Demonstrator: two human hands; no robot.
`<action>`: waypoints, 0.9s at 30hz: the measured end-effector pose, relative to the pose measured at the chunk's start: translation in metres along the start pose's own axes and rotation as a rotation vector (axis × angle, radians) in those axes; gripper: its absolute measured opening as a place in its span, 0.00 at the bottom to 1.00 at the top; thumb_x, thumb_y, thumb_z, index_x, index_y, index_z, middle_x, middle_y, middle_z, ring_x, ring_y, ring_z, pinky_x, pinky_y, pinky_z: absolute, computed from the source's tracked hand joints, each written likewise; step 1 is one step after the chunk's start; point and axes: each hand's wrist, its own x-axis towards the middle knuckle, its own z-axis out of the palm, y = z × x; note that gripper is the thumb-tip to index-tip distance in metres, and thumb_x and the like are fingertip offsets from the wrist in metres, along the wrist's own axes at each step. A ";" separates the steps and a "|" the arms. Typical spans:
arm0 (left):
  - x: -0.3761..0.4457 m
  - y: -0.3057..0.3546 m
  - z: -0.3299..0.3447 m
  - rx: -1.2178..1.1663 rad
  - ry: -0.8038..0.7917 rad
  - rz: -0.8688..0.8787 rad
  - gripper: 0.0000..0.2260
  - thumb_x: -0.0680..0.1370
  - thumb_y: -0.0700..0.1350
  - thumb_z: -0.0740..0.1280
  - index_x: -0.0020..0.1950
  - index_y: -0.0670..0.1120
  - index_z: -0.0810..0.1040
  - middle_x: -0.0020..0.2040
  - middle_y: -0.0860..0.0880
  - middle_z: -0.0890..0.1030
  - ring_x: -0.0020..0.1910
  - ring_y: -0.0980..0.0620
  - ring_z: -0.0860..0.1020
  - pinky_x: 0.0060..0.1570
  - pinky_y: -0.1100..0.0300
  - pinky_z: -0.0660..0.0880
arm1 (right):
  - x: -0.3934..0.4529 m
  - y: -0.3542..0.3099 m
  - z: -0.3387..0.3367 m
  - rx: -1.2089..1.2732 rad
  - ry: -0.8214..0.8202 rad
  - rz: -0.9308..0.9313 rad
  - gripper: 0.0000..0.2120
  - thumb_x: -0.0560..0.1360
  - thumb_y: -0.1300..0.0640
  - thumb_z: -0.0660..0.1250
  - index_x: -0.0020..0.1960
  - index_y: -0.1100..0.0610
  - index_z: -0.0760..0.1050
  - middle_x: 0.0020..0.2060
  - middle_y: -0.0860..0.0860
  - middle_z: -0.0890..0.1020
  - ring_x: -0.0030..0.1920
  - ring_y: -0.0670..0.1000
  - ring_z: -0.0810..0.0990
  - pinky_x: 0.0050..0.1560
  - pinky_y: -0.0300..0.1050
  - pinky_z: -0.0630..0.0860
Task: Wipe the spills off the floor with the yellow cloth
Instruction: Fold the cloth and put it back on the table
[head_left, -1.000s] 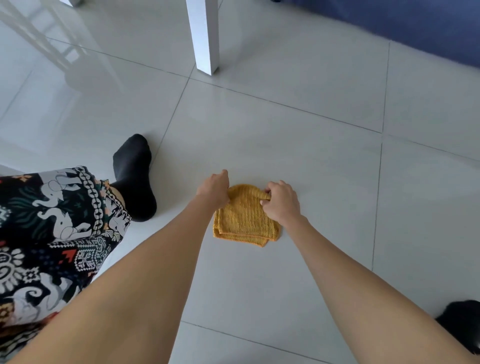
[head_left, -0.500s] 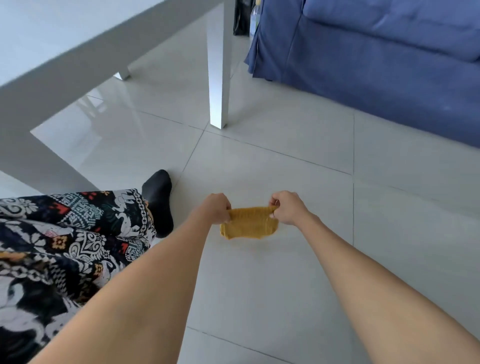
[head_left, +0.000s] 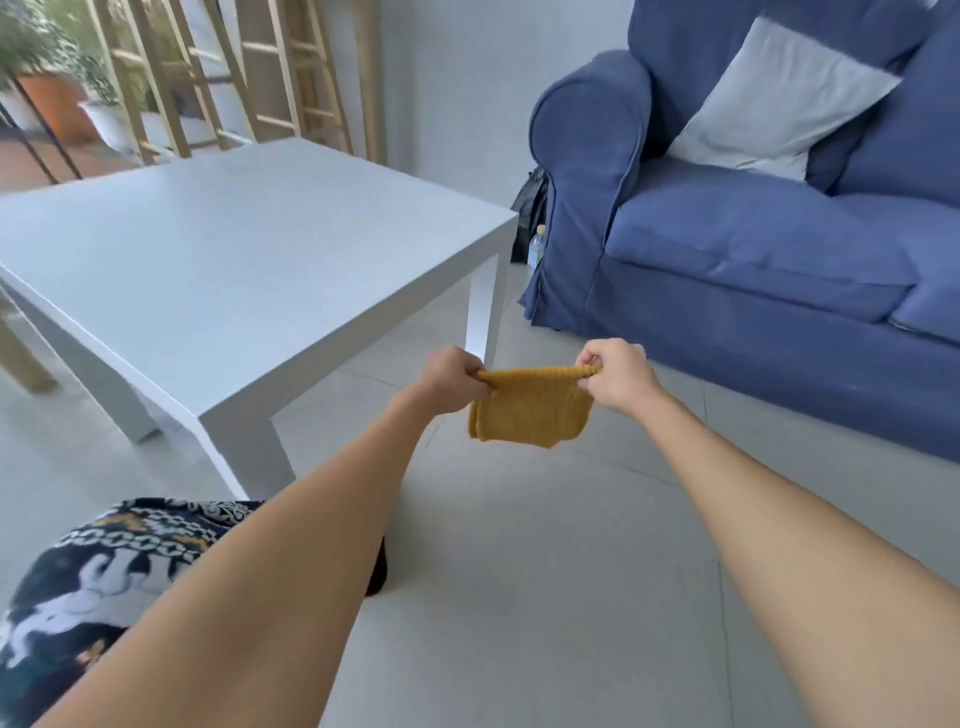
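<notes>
Table (head_left: 218, 260) left, sofa (head_left: 753, 270) right

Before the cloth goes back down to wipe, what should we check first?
1. Both hands grip the yellow cloth: ok, left hand and right hand pinch its top corners.
2. Cloth off the floor: ok, it hangs.
3. Cloth folded: ok.
4. Spill found: cannot tell, no wet patch shows.
5. Space to wipe: ok, the white table and blue sofa stand aside.
</notes>
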 end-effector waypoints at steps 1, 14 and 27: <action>0.000 0.006 -0.014 -0.013 0.032 0.019 0.06 0.71 0.42 0.69 0.43 0.39 0.80 0.36 0.46 0.74 0.38 0.49 0.71 0.30 0.61 0.64 | 0.004 -0.011 -0.011 0.018 0.038 -0.019 0.12 0.68 0.65 0.68 0.33 0.50 0.74 0.40 0.54 0.82 0.44 0.55 0.80 0.42 0.45 0.78; -0.003 -0.014 -0.149 -0.389 0.494 0.112 0.02 0.74 0.42 0.69 0.45 0.45 0.80 0.41 0.49 0.81 0.41 0.52 0.79 0.41 0.61 0.76 | 0.071 -0.156 -0.050 0.261 0.249 -0.296 0.06 0.76 0.63 0.66 0.49 0.55 0.80 0.42 0.49 0.81 0.39 0.47 0.75 0.33 0.31 0.66; 0.063 -0.099 -0.208 -0.480 0.485 -0.192 0.04 0.74 0.39 0.70 0.47 0.41 0.79 0.43 0.42 0.82 0.38 0.50 0.81 0.39 0.62 0.80 | 0.183 -0.250 0.037 0.304 0.011 -0.303 0.09 0.73 0.63 0.70 0.53 0.56 0.80 0.50 0.53 0.81 0.49 0.51 0.76 0.46 0.40 0.70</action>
